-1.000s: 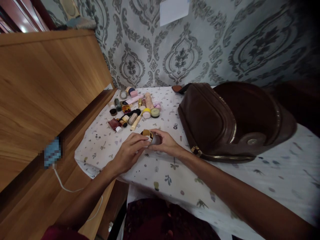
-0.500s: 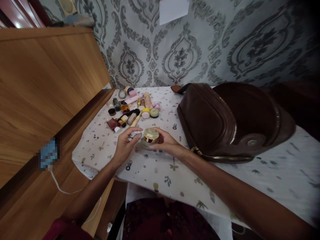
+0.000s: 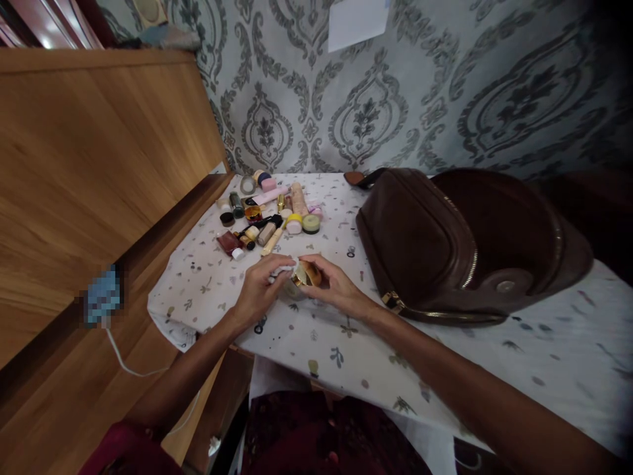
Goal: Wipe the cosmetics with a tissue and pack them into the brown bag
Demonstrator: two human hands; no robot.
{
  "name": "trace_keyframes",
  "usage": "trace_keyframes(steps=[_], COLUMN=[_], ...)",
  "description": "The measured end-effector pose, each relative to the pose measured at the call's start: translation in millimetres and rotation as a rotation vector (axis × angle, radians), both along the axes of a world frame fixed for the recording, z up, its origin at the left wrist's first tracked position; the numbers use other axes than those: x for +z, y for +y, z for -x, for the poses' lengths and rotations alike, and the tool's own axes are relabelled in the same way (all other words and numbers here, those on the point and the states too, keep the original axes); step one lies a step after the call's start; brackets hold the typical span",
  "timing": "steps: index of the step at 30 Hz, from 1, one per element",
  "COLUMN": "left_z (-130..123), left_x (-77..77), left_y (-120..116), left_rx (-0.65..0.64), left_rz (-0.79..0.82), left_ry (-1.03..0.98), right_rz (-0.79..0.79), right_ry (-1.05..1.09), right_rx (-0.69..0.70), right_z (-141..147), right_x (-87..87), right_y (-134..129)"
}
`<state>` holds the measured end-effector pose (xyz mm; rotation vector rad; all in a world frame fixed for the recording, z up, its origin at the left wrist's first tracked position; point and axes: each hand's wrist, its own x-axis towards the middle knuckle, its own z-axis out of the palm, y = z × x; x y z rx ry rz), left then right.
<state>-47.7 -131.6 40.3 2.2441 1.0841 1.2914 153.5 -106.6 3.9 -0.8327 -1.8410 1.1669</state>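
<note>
My right hand point(image 3: 340, 287) is closed around a cosmetic jar point(image 3: 299, 280) with a shiny gold band, held just above the printed cloth near the table's front. The jar is tilted, and fingers cover part of it. My left hand point(image 3: 256, 289) pinches a crumpled white wipe point(image 3: 283, 269), tissue or cloth, pressed against the jar's left side. Just beyond the hands lies a cream-coloured tube point(image 3: 271, 242). A jar with a pale green lid point(image 3: 311, 223) and a yellow-rimmed jar point(image 3: 294, 224) stand farther back.
A large dark brown leather bag point(image 3: 415, 244) sits on the right of the table. Several cosmetics, among them a dark red bottle point(image 3: 229, 243) and a pink tube point(image 3: 271, 196), cluster at the back left. A wooden cabinet point(image 3: 109, 152) borders the left; a patterned wall stands behind.
The jar has turned and tilted in my right hand, showing more of its gold side. My left hand's wipe has moved up against it. The whole view has shifted slightly.
</note>
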Motion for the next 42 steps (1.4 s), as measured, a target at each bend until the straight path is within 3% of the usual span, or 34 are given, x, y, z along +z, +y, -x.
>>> trace_keyframes(steps=[10, 19, 26, 34, 42], left_z=[-6, 8, 0, -17, -15], left_x=[-4.4, -10.9, -5.9, 1.9, -4.3], left_y=[-9, -4, 6, 1, 1], left_rx=[-0.104, -0.090, -0.091, -0.093, -0.105], left_rz=[-0.265, -0.084, 0.004, -0.134, -0.237], left_ry=[0.183, 0.117, 0.078, 0.165, 0.187], right_rz=[-0.064, 0.038, 0.073, 0.015, -0.033], right_ry=[-0.039, 0.021, 0.042, 0.053, 0.041], right_rx=[-0.116, -0.053, -0.012, -0.099, -0.127], right_z=[-24, -32, -36, -34, -31], right_x=[3.3, -0.3, 3.4, -1.9, -3.8], right_y=[-15, -8, -9, -9, -11])
